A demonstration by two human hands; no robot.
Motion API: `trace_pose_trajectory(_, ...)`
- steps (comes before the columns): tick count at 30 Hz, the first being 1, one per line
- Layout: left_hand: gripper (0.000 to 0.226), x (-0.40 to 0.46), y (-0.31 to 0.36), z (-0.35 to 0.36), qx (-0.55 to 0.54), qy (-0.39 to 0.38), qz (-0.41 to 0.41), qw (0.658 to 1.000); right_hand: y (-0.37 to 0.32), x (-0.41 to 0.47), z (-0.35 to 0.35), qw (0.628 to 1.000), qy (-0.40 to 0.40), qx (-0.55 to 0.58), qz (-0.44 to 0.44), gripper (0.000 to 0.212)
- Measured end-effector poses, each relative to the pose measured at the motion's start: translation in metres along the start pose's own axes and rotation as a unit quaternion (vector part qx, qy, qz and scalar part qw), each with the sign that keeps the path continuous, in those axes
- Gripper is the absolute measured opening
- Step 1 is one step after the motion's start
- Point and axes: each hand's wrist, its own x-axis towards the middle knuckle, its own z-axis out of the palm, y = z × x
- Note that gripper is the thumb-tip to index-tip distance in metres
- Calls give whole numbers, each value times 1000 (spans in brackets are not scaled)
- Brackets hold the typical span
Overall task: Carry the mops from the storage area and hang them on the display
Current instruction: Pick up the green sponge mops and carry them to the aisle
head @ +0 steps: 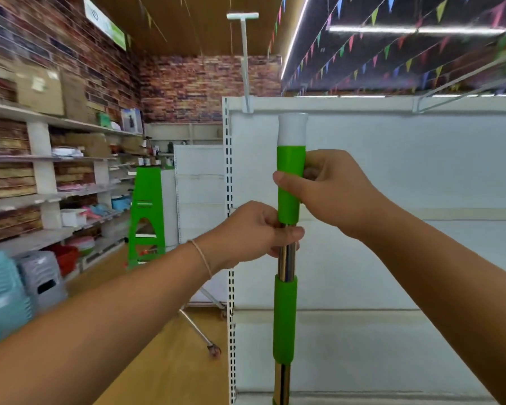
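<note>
I hold a mop handle (285, 314) upright in front of me. It is a shiny metal pole with two green sleeves and a white cap at the top. My right hand (330, 194) grips the upper green sleeve. My left hand (254, 232) is closed around the bare metal just below that sleeve. The mop's head is out of view below. Right behind the handle stands the white display panel (392, 176), with a white hook bracket (247, 105) at its top edge, just left of the handle's cap.
Shelves (56, 159) with boxes and household goods line the left brick wall. Stacked plastic stools (18, 287) stand at lower left. A green step ladder (146, 217) stands ahead. A wheeled metal frame (200, 331) crosses the wooden floor near the display's left edge.
</note>
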Motion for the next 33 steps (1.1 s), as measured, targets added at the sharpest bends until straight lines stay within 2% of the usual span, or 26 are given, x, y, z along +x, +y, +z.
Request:
trace_pose_trajectory(5, 19, 0, 29, -24, -3, -26, 11, 1000, -24, 18, -1, 999, 20, 37, 6, 23)
trace_pose_trajectory(8, 13, -1, 40, -40, -5, -47, 7, 999, -35, 25, 3, 998, 47, 35, 2, 29)
trace_pose_trajectory(13, 4, -7, 48, -60, 48, -29, 22, 998, -46, 29, 17, 994, 105, 3, -25, 37)
trace_pose_trajectory(16, 26, -10, 50, -64, 34, -19, 17, 999, -52, 38, 20, 989, 145, -16, -30, 44)
trace_pose_trajectory(19, 17, -11, 49, -64, 17, -18, 15, 1000, -62, 46, 22, 984, 173, -24, -43, 45)
trace_pose_trajectory(26, 45, -4, 50, -68, 39, 9, 3, 999, -67, 59, 32, 982, 177, -37, -58, 50)
trace_pose_trajectory(33, 40, 9, 51, -72, 44, 45, 13, 998, -66, 71, 33, 980, 185, -40, -58, 45)
